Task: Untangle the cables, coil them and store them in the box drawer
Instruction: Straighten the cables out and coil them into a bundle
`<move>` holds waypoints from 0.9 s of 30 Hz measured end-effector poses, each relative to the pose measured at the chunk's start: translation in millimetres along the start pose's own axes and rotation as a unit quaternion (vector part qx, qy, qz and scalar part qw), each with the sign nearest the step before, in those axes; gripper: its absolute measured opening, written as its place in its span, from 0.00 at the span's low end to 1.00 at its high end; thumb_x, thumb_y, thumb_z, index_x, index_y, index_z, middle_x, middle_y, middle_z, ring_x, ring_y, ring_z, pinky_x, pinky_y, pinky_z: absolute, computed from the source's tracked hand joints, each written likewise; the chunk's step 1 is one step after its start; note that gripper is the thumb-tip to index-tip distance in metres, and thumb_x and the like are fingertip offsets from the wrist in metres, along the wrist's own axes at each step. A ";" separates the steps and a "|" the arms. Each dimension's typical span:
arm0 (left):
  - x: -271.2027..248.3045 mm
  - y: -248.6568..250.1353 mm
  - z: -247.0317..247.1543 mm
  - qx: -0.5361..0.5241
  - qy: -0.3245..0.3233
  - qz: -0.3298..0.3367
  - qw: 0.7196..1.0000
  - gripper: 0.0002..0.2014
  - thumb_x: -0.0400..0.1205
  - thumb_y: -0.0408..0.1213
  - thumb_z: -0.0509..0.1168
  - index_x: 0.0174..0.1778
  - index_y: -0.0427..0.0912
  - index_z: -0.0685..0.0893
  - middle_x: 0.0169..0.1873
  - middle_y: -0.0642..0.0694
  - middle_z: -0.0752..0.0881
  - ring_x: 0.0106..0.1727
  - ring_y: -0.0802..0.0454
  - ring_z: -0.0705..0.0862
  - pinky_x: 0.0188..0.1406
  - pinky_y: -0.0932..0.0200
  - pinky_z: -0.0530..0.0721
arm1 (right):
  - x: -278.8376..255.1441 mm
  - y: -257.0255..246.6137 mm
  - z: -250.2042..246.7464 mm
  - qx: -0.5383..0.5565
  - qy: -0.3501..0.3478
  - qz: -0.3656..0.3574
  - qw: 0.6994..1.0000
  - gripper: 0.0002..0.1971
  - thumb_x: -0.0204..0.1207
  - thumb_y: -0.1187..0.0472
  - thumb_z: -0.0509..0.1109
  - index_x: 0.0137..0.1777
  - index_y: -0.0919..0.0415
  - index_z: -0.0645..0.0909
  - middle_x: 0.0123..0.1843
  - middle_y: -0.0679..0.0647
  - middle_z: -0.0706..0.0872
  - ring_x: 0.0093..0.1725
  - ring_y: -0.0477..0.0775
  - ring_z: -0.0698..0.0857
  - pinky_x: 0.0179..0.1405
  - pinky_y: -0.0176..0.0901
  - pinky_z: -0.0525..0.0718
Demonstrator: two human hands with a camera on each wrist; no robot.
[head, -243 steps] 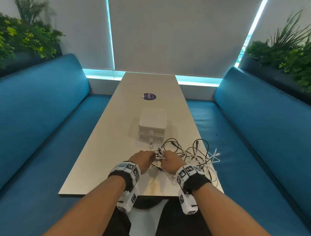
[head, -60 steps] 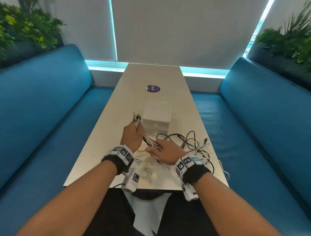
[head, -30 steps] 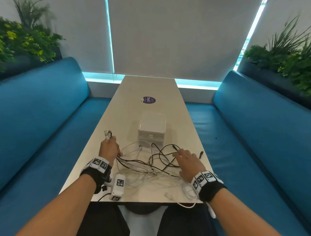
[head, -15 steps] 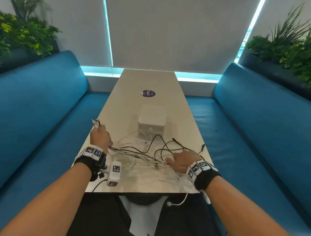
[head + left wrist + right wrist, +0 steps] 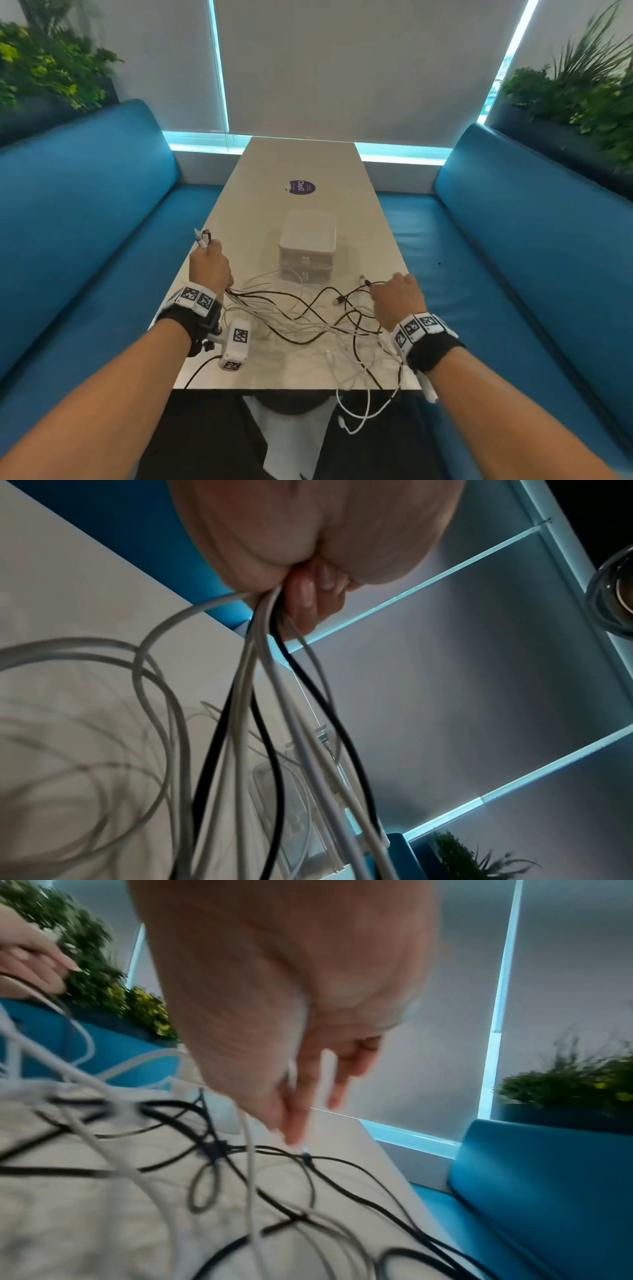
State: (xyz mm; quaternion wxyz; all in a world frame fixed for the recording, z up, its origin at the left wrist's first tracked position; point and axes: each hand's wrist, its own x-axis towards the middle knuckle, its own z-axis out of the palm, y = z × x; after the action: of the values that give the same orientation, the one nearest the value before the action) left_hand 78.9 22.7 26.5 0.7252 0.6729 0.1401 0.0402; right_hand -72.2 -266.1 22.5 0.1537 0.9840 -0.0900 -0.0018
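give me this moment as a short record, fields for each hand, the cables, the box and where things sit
left hand: grips a bundle of cable ends, plugs sticking up
right hand: at a black cable's plug; grip unclear
cables: black and white, tangled, uncoiled, spread between the hands; one white loop hangs over the near edge
box: white, drawers closed, behind the cables
table: carries everything

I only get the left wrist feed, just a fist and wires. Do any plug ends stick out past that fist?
Observer: Yes. In the head view the bundled cables end in plug ends poking out above the left hand.
Operator: And the right hand?
Observer: The right hand is near the table's right edge, fingers at a black cable; grip unclear.
Operator: Anything sliding off?
Observer: A white cable loops over the near edge.
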 end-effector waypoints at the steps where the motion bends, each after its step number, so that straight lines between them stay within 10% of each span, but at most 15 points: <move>1: -1.2 -0.3 1.5 0.008 -0.003 0.007 1.000 0.15 0.88 0.42 0.56 0.35 0.45 0.70 0.23 0.46 0.68 0.20 0.47 0.64 0.23 0.62 0.64 | 4.7 -8.3 -2.2 0.047 0.013 -0.037 0.998 0.14 0.79 0.64 0.59 0.58 0.53 0.83 0.53 0.53 0.86 0.57 0.58 0.80 0.57 0.50 0.73; 8: -10.8 0.8 8.2 -0.009 -0.047 0.008 0.999 0.15 0.88 0.41 0.56 0.33 0.46 0.68 0.19 0.51 0.66 0.17 0.52 0.61 0.24 0.62 0.60 | 27.2 -70.4 -19.9 0.435 -0.043 -0.124 0.891 0.20 0.81 0.51 0.64 0.73 0.51 0.76 0.71 0.50 0.81 0.67 0.53 0.81 0.65 0.44 0.76; 11: -13.6 1.5 8.8 -0.029 -0.087 0.005 0.996 0.17 0.88 0.40 0.56 0.32 0.48 0.64 0.19 0.52 0.63 0.17 0.55 0.58 0.22 0.64 0.57 | 28.3 -86.0 -15.2 0.368 -0.145 -0.145 0.907 0.27 0.74 0.40 0.65 0.73 0.43 0.73 0.73 0.49 0.81 0.68 0.56 0.80 0.68 0.50 0.77; 15: -8.0 8.8 3.9 -0.053 -0.074 0.000 0.996 0.17 0.88 0.41 0.57 0.32 0.51 0.64 0.20 0.53 0.63 0.16 0.56 0.58 0.20 0.66 0.56 | 27.6 -82.0 0.2 0.212 -0.149 -0.174 0.950 0.25 0.79 0.35 0.57 0.49 0.56 0.85 0.50 0.56 0.88 0.50 0.60 0.85 0.53 0.51 0.84; 23: 2.5 5.0 12.3 -0.080 -0.030 -0.025 0.996 0.15 0.87 0.41 0.57 0.32 0.48 0.68 0.18 0.53 0.65 0.16 0.55 0.60 0.19 0.65 0.59 | 26.4 -35.5 29.3 0.134 -0.180 -0.005 0.974 0.42 0.72 0.22 0.56 0.63 0.60 0.83 0.61 0.57 0.87 0.58 0.58 0.86 0.55 0.48 0.82; 27: 3.5 2.4 22.6 -0.082 -0.003 -0.021 0.996 0.14 0.85 0.40 0.58 0.32 0.47 0.69 0.19 0.51 0.66 0.17 0.53 0.61 0.20 0.64 0.59 | 23.8 -17.6 28.0 0.139 -0.155 -0.005 0.978 0.39 0.72 0.23 0.57 0.55 0.60 0.85 0.55 0.54 0.87 0.45 0.55 0.84 0.49 0.48 0.84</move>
State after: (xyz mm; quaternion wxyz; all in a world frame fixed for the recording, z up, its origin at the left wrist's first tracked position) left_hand 88.3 2.0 29.5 0.7792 0.6080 0.1483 0.0343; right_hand -46.5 -262.3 -9.0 -0.0004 0.9840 -0.1072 -0.1424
